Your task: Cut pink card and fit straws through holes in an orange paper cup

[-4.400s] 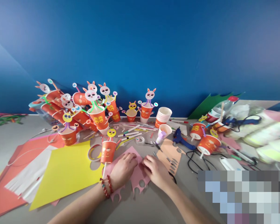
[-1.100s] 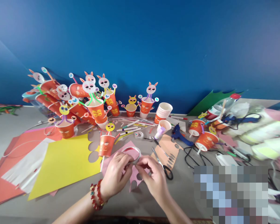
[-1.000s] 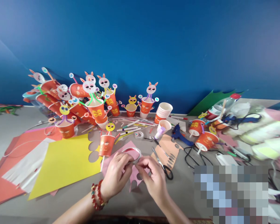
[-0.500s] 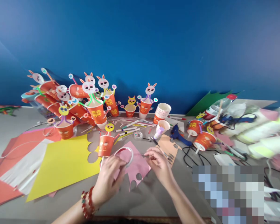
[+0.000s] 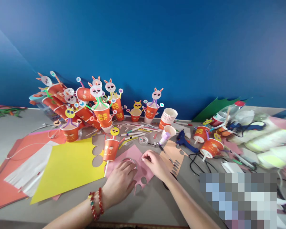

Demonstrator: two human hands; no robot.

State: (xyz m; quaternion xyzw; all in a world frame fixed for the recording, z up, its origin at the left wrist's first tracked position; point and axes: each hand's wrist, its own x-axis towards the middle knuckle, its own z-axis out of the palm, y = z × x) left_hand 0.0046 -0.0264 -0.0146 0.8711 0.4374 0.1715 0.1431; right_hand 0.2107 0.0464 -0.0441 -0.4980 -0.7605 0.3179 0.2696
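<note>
Your L hand (image 5: 120, 181) covers part of the tape ring (image 5: 134, 161) on hole-cut pink paper (image 5: 146, 170); clasped or merely resting, can't tell. Your R hand (image 5: 155, 163): fingers curled at sheet's R side, grip can't tell. Behind: nested paper cups (image 5: 168, 116), upright; red cup (image 5: 151, 112) w/ purple stems (image 5: 154, 102), rabbit face (image 5: 156, 94).

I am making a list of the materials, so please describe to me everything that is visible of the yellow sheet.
The yellow sheet looks like smooth, plain coloured paper or thin card. It lies flat and slanted on the table, with a pointed corner towards the person. Rounded cut-outs notch its right side. Its left part overlaps the white sheet and the orange-red paper; a pink scrap peeks out below. Neither of the hands touches it.
</note>
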